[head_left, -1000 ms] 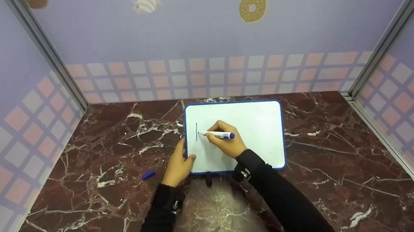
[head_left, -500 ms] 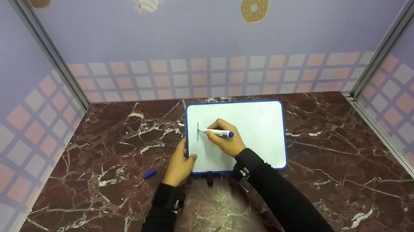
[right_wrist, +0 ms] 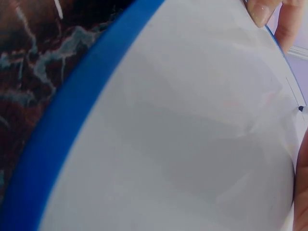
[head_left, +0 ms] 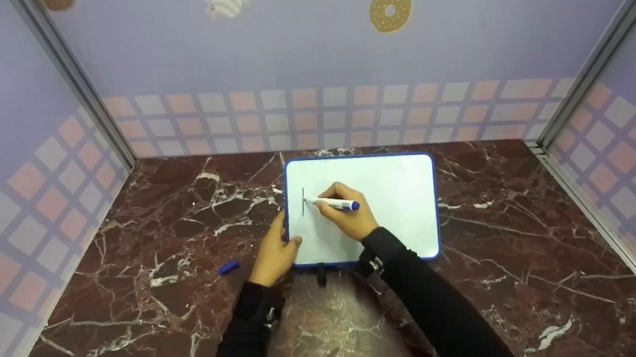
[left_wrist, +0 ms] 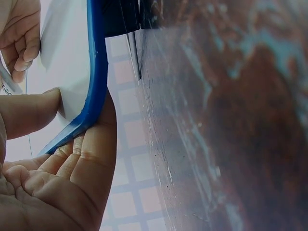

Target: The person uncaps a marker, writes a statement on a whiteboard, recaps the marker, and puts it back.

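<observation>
The marker [head_left: 339, 204] (mostly white) has edged up the whiteboard [head_left: 404, 211]

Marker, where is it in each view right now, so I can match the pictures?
Head: marker near the middle, held by the right hand.
Left wrist: left edge, upper half; part of its lettered barrel.
Right wrist: right edge, near mid-height; its dark tip shows.
Shared landmark: the blue whiteboard rim.

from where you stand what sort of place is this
Probably a small work booth: patterned purple panels enclose a marble-patterned tabletop on three sides, with a whiteboard in use there.
</observation>
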The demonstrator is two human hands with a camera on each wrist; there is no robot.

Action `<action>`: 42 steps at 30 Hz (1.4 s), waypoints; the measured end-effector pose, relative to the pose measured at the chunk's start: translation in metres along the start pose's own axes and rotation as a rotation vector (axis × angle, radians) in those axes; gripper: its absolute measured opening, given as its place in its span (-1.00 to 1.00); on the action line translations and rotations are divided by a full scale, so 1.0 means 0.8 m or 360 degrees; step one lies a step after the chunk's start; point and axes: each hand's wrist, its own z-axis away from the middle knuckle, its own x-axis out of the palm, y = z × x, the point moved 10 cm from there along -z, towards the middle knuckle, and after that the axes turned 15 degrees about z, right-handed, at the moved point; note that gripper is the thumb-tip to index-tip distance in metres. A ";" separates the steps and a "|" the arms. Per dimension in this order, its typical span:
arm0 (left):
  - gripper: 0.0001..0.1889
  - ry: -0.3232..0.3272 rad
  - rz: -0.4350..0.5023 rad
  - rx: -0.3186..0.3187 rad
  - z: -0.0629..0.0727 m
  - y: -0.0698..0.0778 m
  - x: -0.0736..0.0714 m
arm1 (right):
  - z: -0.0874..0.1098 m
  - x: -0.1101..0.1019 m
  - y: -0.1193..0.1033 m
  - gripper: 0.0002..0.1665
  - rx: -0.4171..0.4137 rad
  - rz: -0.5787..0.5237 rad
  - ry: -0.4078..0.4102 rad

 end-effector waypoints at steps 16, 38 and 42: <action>-0.29 0.0010 -0.0006 -0.0028 -0.002 -0.003 -0.001 | 0.004 -0.017 0.013 -0.90 0.0061 -0.0022 0.0035; -0.28 0.0027 -0.0021 -0.0009 -0.001 -0.001 -0.003 | -0.009 -0.025 0.013 -0.91 0.0163 -0.0164 0.0119; -0.28 0.0024 -0.0009 -0.0001 0.000 0.000 -0.002 | -0.014 -0.026 0.015 -0.89 0.0120 -0.0146 0.0134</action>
